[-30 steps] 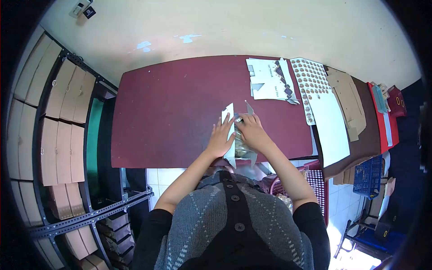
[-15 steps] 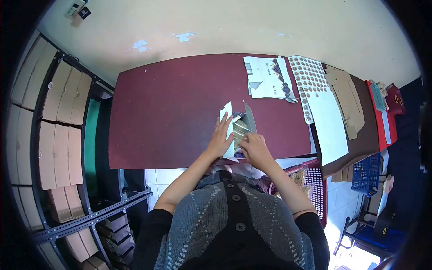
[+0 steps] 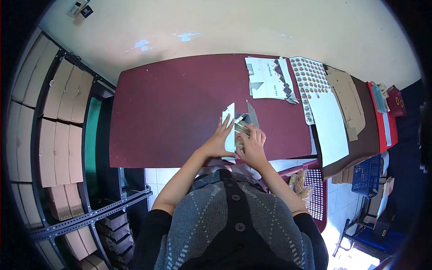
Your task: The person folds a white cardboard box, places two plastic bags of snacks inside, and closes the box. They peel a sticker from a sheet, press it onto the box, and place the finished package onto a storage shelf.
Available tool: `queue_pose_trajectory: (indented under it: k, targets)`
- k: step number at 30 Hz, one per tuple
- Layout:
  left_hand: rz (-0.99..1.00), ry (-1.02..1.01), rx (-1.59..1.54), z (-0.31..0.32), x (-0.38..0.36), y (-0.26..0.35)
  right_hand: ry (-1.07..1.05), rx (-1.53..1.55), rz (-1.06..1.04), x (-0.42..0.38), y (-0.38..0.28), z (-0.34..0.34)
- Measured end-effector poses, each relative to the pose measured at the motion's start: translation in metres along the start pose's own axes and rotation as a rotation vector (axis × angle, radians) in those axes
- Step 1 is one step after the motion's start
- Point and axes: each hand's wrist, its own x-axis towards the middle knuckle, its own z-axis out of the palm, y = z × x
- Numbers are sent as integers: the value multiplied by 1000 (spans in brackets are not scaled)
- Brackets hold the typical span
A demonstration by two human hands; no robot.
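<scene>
A small white box [image 3: 230, 140] with its flaps up stands near the front edge of the dark red table [image 3: 171, 108]. Shiny packets [image 3: 241, 128] lie inside it. My left hand [image 3: 219, 140] rests against the box's left side with its fingers apart. On the right side, my right hand [image 3: 252, 146] reaches over the box opening, its fingers bent onto the packets and the near end of the box. What its fingertips grip is partly hidden.
Flat printed cartons [image 3: 270, 78] lie at the back right, beside a sticker sheet [image 3: 310, 74] and brown cardboard [image 3: 345, 96]. A red basket [image 3: 315, 184] with packets stands below the table's right front. Shelves of boxes [image 3: 56, 148] line the left.
My right hand has shifted a little left and turned, its fingers now spread further over the box opening. My left hand stays on the box's left side.
</scene>
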Motion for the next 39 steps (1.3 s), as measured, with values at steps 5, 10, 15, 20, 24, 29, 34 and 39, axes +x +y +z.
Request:
queue_pose_trajectory:
  k: [5, 10, 15, 20, 24, 29, 34, 39]
  targets:
    - [-41, 13, 48, 2, 1, 6, 539, 601, 321, -4, 10, 30]
    - [-96, 8, 71, 5, 0, 1, 232, 1404, 522, 8, 10, 26]
    - [-120, 2, 69, 1, -3, 4, 59, 1229, 378, -1, 26, 20]
    - [-111, 22, 42, 5, 2, 7, -28, 765, 434, 3, 35, 16]
    - [24, 81, 360, 1, -1, 27, -49, 543, 443, 3, 37, 16]
    - [184, 28, 422, 17, 17, 32, -26, 578, 507, 1, 37, 16]
    - [183, -40, 483, 19, 19, 33, 69, 640, 440, -7, 51, 25]
    - [135, -30, 547, 22, 19, 31, 46, 949, 596, -11, 60, 29]
